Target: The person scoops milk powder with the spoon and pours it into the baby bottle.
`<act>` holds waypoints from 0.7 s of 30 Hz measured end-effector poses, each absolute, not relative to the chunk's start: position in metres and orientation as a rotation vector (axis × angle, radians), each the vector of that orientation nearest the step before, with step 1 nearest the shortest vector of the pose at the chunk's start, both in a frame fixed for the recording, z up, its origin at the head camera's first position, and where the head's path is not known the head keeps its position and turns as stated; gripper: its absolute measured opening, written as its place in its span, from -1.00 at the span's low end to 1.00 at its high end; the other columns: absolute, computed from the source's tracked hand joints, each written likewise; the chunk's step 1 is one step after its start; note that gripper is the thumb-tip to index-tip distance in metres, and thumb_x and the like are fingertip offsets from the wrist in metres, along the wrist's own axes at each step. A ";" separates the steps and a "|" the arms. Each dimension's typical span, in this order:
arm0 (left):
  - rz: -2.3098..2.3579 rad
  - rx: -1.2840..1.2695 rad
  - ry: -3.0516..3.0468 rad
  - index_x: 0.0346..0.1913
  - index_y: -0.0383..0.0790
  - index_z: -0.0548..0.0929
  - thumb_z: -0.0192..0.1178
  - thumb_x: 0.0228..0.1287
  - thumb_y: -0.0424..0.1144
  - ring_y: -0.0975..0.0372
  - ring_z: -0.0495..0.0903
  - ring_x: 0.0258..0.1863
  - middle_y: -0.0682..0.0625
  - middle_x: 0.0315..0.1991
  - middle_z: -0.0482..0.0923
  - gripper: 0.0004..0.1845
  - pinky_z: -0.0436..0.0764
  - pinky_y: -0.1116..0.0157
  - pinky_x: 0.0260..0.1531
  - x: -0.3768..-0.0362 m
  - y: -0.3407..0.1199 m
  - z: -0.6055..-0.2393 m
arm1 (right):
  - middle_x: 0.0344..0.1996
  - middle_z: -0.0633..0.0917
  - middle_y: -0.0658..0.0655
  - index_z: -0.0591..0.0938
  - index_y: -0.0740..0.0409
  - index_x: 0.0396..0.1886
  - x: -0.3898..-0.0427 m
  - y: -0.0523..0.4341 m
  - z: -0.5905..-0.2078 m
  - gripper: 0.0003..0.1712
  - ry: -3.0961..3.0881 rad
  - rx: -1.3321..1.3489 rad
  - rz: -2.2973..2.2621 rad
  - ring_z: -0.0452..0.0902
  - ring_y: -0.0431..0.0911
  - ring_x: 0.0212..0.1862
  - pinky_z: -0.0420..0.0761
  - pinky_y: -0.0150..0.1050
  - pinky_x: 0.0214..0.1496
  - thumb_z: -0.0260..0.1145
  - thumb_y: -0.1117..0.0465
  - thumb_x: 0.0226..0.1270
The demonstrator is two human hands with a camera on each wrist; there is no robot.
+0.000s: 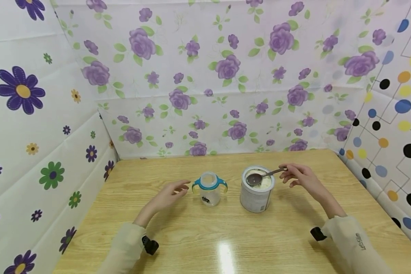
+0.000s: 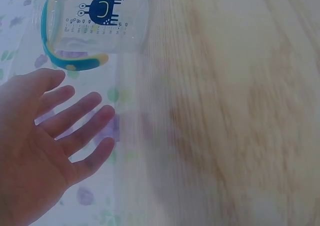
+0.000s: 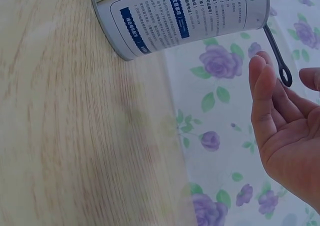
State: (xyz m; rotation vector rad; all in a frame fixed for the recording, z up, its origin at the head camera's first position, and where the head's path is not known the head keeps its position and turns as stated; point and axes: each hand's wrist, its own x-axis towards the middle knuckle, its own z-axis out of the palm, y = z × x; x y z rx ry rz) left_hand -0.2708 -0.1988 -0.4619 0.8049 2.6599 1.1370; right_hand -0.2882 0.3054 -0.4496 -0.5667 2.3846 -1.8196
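A clear baby bottle (image 1: 210, 196) with a blue collar and two side handles stands upright on the table. My left hand (image 1: 172, 195) is just left of it, fingers spread and apart from the handle (image 2: 82, 62). Right of the bottle stands a tin (image 1: 255, 199), uncovered, with pale powder inside. Across its mouth lies a dark spoon (image 1: 254, 179), its handle reaching out to the right. Around the handle's end is my right hand (image 1: 303, 180), with the thumb apart from the handle in the right wrist view; whether a finger touches it I cannot tell.
The wooden table (image 1: 191, 236) meets a rose-patterned cloth (image 1: 205, 95) at the back. Patterned cloths also hang along the left and right sides. Each wrist carries a small black camera (image 1: 150, 245).
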 end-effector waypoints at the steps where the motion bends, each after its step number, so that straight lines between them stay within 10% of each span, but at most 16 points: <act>1: 1.139 0.802 2.659 0.40 -0.30 0.31 -0.02 0.52 -0.18 -0.07 0.53 0.16 -0.29 0.23 0.48 -0.51 0.53 -0.06 0.10 -0.271 -0.198 -0.462 | -0.26 0.72 -0.06 0.47 0.28 0.24 -0.288 0.305 -0.449 -0.48 2.397 -0.562 -1.806 0.66 -0.17 -0.26 0.69 -0.17 -0.34 -0.11 -0.01 0.60; 21: 1.224 0.737 2.645 0.35 -0.25 0.41 0.05 0.48 -0.20 0.00 0.57 0.10 -0.17 0.13 0.59 -0.55 0.59 0.02 0.03 -0.275 -0.184 -0.466 | -0.50 0.64 -0.04 0.58 0.34 -0.11 -0.289 0.294 -0.443 -0.61 2.440 -0.498 -1.850 0.57 -0.15 -0.44 0.62 -0.29 -0.41 0.11 0.05 0.51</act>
